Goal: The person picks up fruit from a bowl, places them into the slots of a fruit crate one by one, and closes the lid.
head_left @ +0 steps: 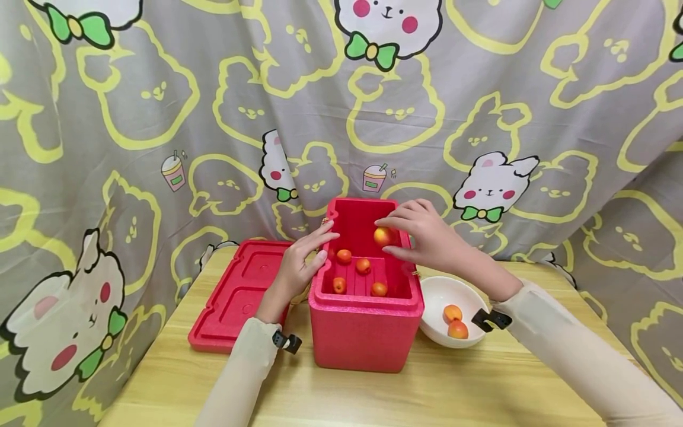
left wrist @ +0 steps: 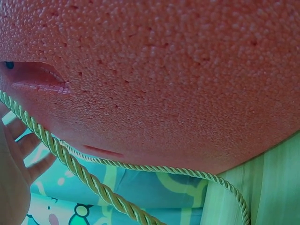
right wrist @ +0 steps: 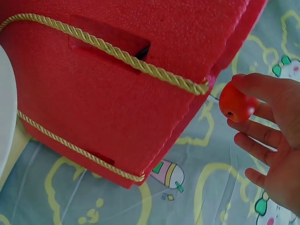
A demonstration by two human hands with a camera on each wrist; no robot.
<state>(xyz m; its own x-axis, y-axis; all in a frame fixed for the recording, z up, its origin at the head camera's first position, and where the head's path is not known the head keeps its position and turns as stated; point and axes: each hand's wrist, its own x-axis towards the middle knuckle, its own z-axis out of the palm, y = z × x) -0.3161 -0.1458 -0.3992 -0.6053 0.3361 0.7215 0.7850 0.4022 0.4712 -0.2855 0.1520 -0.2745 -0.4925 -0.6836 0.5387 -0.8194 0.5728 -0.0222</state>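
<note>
A red foam box (head_left: 365,335) stands uncovered on the table, with several small orange-red fruits (head_left: 363,265) on its floor. Above the right side of its opening, my right hand (head_left: 421,234) pinches another small orange-red fruit (head_left: 382,236) between thumb and fingers. The right wrist view shows this fruit (right wrist: 236,102) with a dark stem dimple, held just past the box rim. My left hand (head_left: 301,261) rests at the box's left rim with its fingers extended. Beside the box, a white bowl (head_left: 434,290) has two similar fruits (head_left: 457,330) in it.
The red lid (head_left: 213,320) lies on the wooden table (head_left: 341,400) to the left of the box. Gold twisted rope (right wrist: 115,50) runs along the box's sides. A patterned curtain (head_left: 320,118) hangs close behind the table.
</note>
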